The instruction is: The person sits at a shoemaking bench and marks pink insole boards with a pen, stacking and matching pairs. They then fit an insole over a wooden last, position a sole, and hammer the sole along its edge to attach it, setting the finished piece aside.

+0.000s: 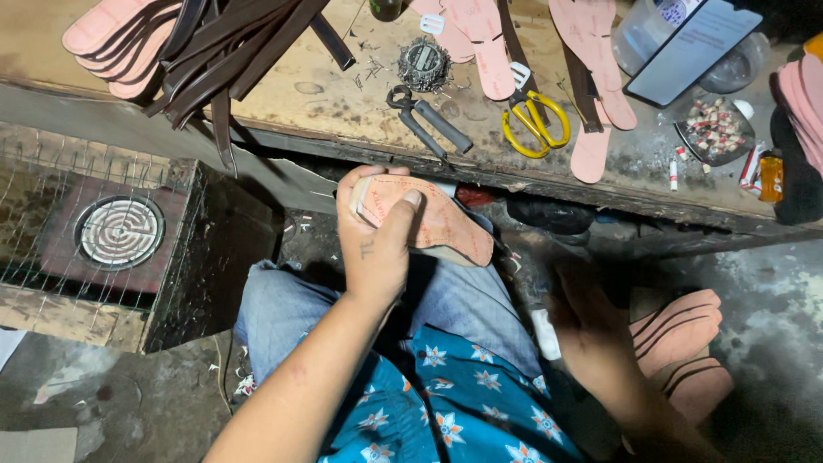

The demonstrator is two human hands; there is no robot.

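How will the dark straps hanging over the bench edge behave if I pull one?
Probably floppy: the dark straps droop over the workbench edge. They overlap in a bundle, so neighbours may drag along. They look thin, so likely light.

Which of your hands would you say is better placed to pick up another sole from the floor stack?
Right. The right hand hangs beside the floor stack of soles, while the left hand holds a sole.

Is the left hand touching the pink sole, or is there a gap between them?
Touching. The head view shows the left hand wrapped around the heel end of the pink sole, with the thumb pressed flat on its top face and the fingers curled behind it.
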